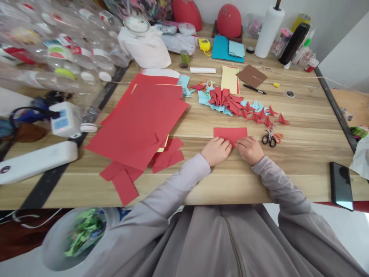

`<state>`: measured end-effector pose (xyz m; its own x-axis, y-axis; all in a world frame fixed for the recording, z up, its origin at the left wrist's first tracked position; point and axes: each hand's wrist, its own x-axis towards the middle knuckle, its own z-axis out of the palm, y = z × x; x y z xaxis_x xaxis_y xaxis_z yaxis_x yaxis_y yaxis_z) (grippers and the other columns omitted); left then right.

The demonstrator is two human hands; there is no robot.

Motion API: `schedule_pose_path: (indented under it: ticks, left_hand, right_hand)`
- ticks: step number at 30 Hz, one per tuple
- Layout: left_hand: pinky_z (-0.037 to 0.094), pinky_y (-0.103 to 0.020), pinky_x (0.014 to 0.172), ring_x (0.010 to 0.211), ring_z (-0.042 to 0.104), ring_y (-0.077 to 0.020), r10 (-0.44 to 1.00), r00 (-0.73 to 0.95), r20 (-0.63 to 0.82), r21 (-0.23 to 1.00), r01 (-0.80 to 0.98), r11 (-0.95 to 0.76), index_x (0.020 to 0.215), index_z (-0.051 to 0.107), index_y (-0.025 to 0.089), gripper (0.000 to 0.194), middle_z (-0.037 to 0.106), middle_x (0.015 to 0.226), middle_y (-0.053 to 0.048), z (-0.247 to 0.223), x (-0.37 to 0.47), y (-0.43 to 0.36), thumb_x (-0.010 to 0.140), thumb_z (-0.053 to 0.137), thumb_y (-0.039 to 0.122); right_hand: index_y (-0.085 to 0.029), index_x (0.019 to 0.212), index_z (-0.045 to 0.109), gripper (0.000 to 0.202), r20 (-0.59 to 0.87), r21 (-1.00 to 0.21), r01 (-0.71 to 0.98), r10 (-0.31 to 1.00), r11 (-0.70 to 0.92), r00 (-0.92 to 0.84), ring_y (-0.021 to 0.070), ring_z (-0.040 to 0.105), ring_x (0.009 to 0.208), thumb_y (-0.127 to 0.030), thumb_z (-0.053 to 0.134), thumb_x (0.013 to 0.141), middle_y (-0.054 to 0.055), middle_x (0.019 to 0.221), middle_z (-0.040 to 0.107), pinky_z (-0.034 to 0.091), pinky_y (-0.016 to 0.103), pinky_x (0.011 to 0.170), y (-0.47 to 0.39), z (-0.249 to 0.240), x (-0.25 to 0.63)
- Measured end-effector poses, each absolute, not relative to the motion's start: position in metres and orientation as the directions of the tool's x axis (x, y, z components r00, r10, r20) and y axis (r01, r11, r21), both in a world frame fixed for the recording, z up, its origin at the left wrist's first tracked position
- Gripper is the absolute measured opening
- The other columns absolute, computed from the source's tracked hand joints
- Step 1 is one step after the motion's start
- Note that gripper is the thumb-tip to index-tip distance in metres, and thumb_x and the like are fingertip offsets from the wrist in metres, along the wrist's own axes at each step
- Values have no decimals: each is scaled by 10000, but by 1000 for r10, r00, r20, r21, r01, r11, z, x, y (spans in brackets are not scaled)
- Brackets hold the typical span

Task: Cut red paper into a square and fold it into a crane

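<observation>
A red paper rectangle [230, 132] lies on the wooden table in front of me. My left hand [217, 149] has its curled fingers on the near left part of this paper. On the near right part rests my right hand [249, 149], its fingers bent and pressed together at the edge. The fingertips of both hands almost meet at the middle, and the paper's near edge is hidden beneath them. To the right of my right hand are small scissors [270, 138]. Beyond the paper, several red folded paper cranes [261, 114] lie with light blue ones [213, 102].
Large red sheets [144, 119] and red offcuts [124, 186] cover the table's left side. Plastic bottles [77, 54] crowd the far left, near a white power strip [37, 161]. A phone [341, 184] lies at the right front edge. A black pen [255, 89] sits beyond the cranes.
</observation>
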<state>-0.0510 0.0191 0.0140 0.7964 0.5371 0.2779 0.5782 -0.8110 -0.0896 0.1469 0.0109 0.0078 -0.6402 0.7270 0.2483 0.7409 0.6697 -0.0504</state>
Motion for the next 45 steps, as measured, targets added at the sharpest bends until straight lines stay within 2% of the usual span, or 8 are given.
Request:
schedule_pose_path:
  ticks: [6, 13, 23, 27, 30, 33, 40, 45]
  left_hand:
    - [362, -371, 642, 741, 536, -196, 452, 831, 324, -142, 515, -845, 800, 652, 108, 336, 644, 822, -122, 12, -39, 24, 910, 335, 115]
    - [391, -374, 669, 803, 548, -183, 404, 829, 386, -120, 479, -869, 893, 652, 143, 284, 673, 957, -111, 13, -58, 29, 910, 371, 179]
    - [428, -367, 742, 799, 593, -159, 362, 733, 576, -172, 541, -823, 807, 638, 187, 175, 707, 1007, -39, 30, -103, 48, 850, 474, 143]
    - [432, -409, 762, 826, 613, -196, 497, 563, 660, -66, 702, -709, 890, 648, 175, 203, 701, 1016, -85, 34, -112, 48, 843, 452, 149]
    - [431, -411, 815, 958, 601, -218, 483, 611, 628, -48, 649, -759, 1020, 632, 165, 242, 679, 1090, -95, 33, -98, 39, 861, 453, 199]
    - [435, -397, 836, 973, 594, -219, 400, 712, 577, -114, 556, -824, 1048, 623, 150, 253, 681, 1081, -95, 28, -76, 31, 886, 453, 244]
    - [460, -330, 666, 711, 605, -160, 298, 762, 575, -243, 507, -827, 805, 630, 121, 251, 695, 789, -90, 24, -57, 25, 896, 396, 120]
    - [476, -323, 654, 736, 626, -167, 171, 740, 650, -306, 461, -833, 813, 633, 113, 174, 711, 827, -90, 29, -61, 25, 859, 466, 92]
  right_hand:
    - [-147, 859, 681, 312, 331, 61, 674, 622, 736, -709, 176, 532, 793, -142, 374, 913, 90, 871, 688, 345, 338, 785, 15, 5, 142]
    - [-201, 914, 684, 239, 414, 0, 686, 624, 728, -663, 167, 554, 848, -141, 454, 886, 58, 933, 707, 352, 358, 835, 14, 8, 153]
    - [-210, 899, 699, 209, 495, 7, 809, 701, 588, -513, 172, 593, 838, -203, 491, 884, 41, 907, 735, 382, 344, 791, 8, 21, 172]
    - [-211, 887, 694, 204, 508, 4, 833, 717, 553, -478, 172, 591, 825, -211, 490, 886, 51, 903, 731, 378, 343, 786, 7, 22, 177]
    - [-209, 902, 689, 201, 512, 28, 793, 673, 608, -534, 165, 587, 831, -208, 489, 890, 39, 907, 731, 380, 333, 790, 7, 21, 170]
    - [-211, 908, 693, 211, 527, 63, 756, 622, 652, -579, 163, 583, 827, -184, 485, 886, 34, 905, 732, 387, 335, 788, 5, 20, 159]
    - [-186, 997, 664, 247, 592, 118, 685, 503, 719, -629, 169, 604, 822, -97, 494, 840, 51, 914, 729, 405, 347, 822, 1, 19, 139]
    - [-166, 942, 641, 217, 643, 141, 667, 444, 732, -624, 165, 628, 783, -61, 512, 803, 49, 852, 734, 419, 342, 811, 1, 20, 135]
